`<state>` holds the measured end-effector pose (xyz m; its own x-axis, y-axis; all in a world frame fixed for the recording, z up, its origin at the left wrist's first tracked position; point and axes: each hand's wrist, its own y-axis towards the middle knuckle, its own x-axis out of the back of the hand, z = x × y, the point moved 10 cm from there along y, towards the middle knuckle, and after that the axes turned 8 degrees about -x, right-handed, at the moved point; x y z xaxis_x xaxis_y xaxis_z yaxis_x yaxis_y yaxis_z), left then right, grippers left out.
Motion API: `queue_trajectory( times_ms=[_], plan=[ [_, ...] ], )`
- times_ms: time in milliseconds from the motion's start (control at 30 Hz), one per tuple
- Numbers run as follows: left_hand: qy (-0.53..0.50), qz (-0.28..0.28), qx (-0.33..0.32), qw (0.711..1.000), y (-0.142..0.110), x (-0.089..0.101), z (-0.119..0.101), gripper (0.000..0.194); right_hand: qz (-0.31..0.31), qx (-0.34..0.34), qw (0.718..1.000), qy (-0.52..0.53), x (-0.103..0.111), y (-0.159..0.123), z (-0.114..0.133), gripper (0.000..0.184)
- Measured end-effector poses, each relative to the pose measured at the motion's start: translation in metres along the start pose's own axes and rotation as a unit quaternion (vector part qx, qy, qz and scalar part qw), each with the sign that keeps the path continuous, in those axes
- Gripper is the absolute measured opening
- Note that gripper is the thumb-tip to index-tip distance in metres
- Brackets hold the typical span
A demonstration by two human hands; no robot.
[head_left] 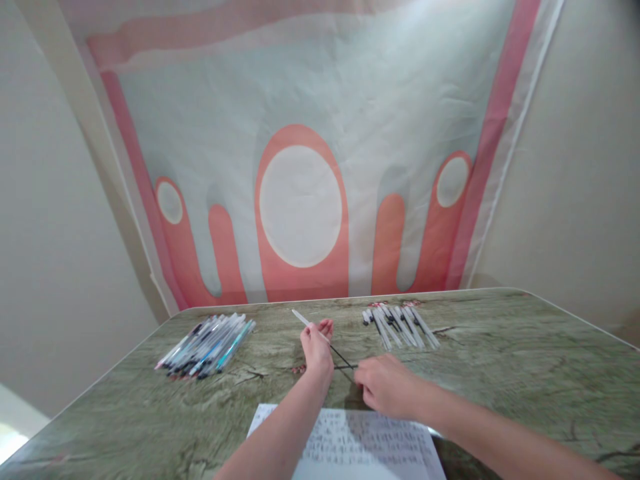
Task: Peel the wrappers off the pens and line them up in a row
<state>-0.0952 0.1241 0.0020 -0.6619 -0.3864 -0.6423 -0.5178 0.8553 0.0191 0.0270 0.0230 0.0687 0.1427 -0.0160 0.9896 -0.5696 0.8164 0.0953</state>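
Note:
My left hand (317, 343) is closed around a slim pen with a pale, translucent barrel (301, 318), which points up and to the left. From the lower side of that hand a thin dark pen refill (342, 355) slants down toward my right hand (384, 385). The right fingers are curled and pinched at the refill's lower end; their tips are partly hidden. Another short dark line meets the same fingertips from the left, and I cannot tell whether it is a second refill or a mark on the table.
A heap of pens (207, 347) lies at the left, some blue or teal. More clear pens with dark tips (400, 327) lie in a row at the back right. Handwritten paper (370, 440) sits under my forearms on the wood-patterned table (500, 373). A printed sheet (300, 200) hangs behind.

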Motion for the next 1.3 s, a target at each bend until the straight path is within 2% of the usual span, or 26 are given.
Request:
queue_trajectory(
  times_ms=[100, 167, 300, 467, 600, 733, 867, 1033, 1167, 1300],
  plan=[
    [0.086, -0.044, -0.071, 0.993, 0.004, 0.014, -0.014, 0.008, 0.019, -0.018, 0.999, -0.026, -0.005, -0.003, -0.002, 0.018],
    [0.151, -0.051, -0.093, 0.983, 0.003, 0.017, -0.018, 0.012, 0.016, -0.043, 0.998, -0.034, -0.005, -0.001, -0.010, 0.019],
    [0.221, -0.007, -0.101, 0.970, -0.002, 0.008, -0.021, 0.023, -0.011, -0.116, 0.993, -0.029, -0.005, 0.009, -0.037, 0.020],
    [0.232, 0.036, -0.105, 0.966, -0.008, -0.004, -0.026, 0.025, -0.021, -0.172, 0.985, 0.002, -0.012, 0.020, -0.072, 0.019],
    [0.239, 0.097, -0.097, 0.961, -0.012, -0.017, -0.022, 0.025, -0.022, -0.204, 0.979, 0.008, -0.018, 0.023, -0.086, 0.018],
    [0.233, 0.185, -0.083, 0.951, -0.016, -0.034, -0.010, 0.026, -0.037, -0.209, 0.977, 0.003, -0.020, 0.024, -0.086, 0.014],
    [0.248, 0.221, -0.055, 0.942, -0.020, -0.038, 0.001, 0.033, -0.047, -0.212, 0.976, 0.012, -0.017, 0.024, -0.085, 0.013],
    [0.245, 0.269, -0.071, 0.929, -0.033, -0.048, 0.000, 0.032, -0.102, -0.198, 0.972, 0.072, 0.003, 0.021, -0.077, 0.018],
    [0.270, 0.332, -0.091, 0.899, -0.049, -0.060, 0.000, 0.035, -0.145, -0.160, 0.968, 0.130, 0.013, 0.018, -0.066, 0.038],
    [0.293, 0.413, -0.092, 0.858, -0.068, -0.072, 0.002, 0.042, -0.136, -0.126, 0.965, 0.183, 0.010, 0.022, -0.066, 0.037]
  ],
)
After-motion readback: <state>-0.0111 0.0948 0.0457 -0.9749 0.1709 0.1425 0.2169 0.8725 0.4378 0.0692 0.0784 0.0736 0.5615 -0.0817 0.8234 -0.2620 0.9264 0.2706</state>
